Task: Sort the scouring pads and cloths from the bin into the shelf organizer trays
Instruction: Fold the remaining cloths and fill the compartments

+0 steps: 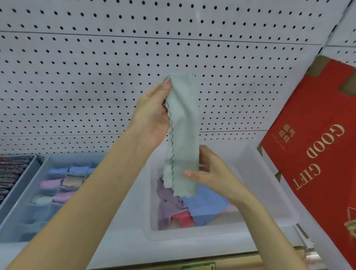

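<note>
1. The left hand (151, 113) is raised in front of the pegboard wall (95, 49). Its thumb and fingers pinch the top edge of a pale green cloth (185, 125).
2. The cloth hangs down as a long folded strip with a scalloped edge along its left side. It is held upright above the bin (189, 234), and its lower end dangles over the bin's opening.
3. The right hand (212, 175) grips the lower part of the strip from the right, with the thumb on the front face and the fingers curled behind.
4. The bin is translucent white plastic and stands on the shelf in the middle. Inside it lie a purple cloth (166, 195), a blue cloth (207, 201) and a red cloth (183, 218), loosely heaped and touching.
5. Just left of the bin is a blue-grey divided tray (37, 214). Its far compartments hold folded cloths in blue, lilac and beige.
6. At the far left, a second tray (22, 181) is packed with dark scouring pads (3, 180) in a row.
7. To the right of the bin, a red box (315, 151) printed "GOOD GIFT" leans tilted.
8. A green and yellow label (198, 268) sits on the near shelf edge.
</note>
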`<state>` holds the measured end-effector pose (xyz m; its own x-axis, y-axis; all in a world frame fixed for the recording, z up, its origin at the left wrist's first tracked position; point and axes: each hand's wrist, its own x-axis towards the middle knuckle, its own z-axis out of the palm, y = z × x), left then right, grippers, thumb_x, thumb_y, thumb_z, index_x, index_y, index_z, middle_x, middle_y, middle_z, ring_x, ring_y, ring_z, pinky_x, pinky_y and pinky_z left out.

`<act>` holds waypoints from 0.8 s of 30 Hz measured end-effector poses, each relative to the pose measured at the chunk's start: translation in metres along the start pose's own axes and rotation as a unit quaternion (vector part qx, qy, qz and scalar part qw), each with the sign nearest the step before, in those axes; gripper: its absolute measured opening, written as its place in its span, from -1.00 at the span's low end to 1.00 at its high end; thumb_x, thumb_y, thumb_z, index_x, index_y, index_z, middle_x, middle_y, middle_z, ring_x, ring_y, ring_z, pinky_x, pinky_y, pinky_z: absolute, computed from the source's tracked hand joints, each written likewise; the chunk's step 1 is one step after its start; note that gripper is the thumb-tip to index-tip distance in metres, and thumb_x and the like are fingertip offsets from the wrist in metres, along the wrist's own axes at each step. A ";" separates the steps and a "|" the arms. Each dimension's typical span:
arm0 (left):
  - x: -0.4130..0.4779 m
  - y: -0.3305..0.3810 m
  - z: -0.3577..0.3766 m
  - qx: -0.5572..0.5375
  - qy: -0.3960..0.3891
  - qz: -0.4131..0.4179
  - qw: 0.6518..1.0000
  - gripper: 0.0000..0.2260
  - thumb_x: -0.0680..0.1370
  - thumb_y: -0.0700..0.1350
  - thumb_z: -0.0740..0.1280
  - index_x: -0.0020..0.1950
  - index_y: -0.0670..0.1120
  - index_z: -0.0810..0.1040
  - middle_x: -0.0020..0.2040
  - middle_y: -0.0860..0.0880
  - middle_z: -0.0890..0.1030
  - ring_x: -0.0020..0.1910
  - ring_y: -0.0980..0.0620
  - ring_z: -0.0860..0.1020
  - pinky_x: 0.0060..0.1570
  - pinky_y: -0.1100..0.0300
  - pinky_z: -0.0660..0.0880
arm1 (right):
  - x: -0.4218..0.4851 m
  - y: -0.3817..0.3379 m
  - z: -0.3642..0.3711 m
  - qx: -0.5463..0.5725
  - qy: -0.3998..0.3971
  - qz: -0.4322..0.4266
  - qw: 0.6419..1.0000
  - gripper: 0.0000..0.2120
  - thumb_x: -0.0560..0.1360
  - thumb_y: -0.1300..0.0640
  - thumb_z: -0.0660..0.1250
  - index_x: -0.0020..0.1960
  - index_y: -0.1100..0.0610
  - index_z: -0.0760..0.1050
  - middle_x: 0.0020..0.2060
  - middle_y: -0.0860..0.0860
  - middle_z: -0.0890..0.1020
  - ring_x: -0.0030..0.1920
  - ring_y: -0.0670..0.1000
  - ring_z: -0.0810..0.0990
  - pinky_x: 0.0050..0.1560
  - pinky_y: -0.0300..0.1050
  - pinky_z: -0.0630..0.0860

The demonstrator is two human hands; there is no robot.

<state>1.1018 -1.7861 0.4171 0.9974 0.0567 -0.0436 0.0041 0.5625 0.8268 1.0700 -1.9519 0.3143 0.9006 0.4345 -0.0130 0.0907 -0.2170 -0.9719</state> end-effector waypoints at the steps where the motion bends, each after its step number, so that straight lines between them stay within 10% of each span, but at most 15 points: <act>1: -0.001 0.001 0.003 -0.009 -0.003 0.000 1.000 -0.84 0.63 -0.15 0.25 0.03 -0.18 0.60 -0.13 -0.06 0.69 -0.12 0.01 0.67 0.05 0.07 0.61 | 0.004 0.000 0.002 -0.034 0.055 -0.022 0.998 -0.50 0.41 0.15 0.50 0.27 -0.04 0.38 0.17 -0.14 0.55 0.18 -0.13 0.53 0.20 -0.19 0.45; 6: -0.002 0.014 0.023 -0.026 0.001 0.032 0.999 -0.86 0.62 -0.18 0.26 -0.02 -0.20 0.59 -0.20 -0.07 0.68 -0.23 0.03 0.65 -0.09 0.15 0.60 | 0.003 -0.004 0.040 -0.027 0.361 -0.134 0.923 -0.57 0.35 0.06 0.52 0.08 -0.16 0.37 -0.01 -0.03 0.50 -0.08 -0.12 0.48 -0.05 -0.35 0.41; 13: -0.002 0.021 0.029 -0.010 0.027 0.090 0.996 -0.83 0.62 -0.17 0.27 0.07 -0.23 0.60 -0.22 -0.03 0.67 -0.27 0.10 0.63 -0.15 0.24 0.57 | 0.025 -0.005 0.073 -0.101 0.379 -0.138 0.909 -0.71 0.32 -0.19 0.38 -0.07 -0.10 0.39 -0.08 -0.18 0.40 -0.07 -0.09 0.43 -0.08 -0.36 0.36; 20: -0.005 0.028 0.022 -0.101 0.071 0.079 0.989 -0.77 0.61 -0.20 0.28 0.22 -0.27 0.55 -0.13 -0.08 0.67 -0.18 0.04 0.64 -0.05 0.15 0.60 | 0.042 0.013 0.087 -0.183 0.433 -0.197 0.860 -0.83 0.41 -0.03 0.35 -0.18 0.07 0.60 -0.01 -0.04 0.54 -0.03 -0.06 0.44 -0.08 -0.01 0.50; 24: -0.009 0.032 0.022 -0.121 0.077 0.070 0.987 -0.77 0.62 -0.20 0.27 0.22 -0.26 0.55 -0.06 -0.12 0.65 -0.10 -0.02 0.62 0.05 0.08 0.58 | 0.043 0.029 0.087 -0.239 0.463 -0.205 0.829 -0.81 0.46 0.01 0.34 -0.14 0.09 0.66 0.05 -0.01 0.65 0.02 -0.02 0.51 0.03 -0.14 0.43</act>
<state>1.0949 -1.7863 0.4562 0.9642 0.2623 -0.0398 -0.1680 0.7199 0.6734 1.0746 -1.8639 0.2649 0.6728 -0.2523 0.6955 0.4279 -0.6342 -0.6440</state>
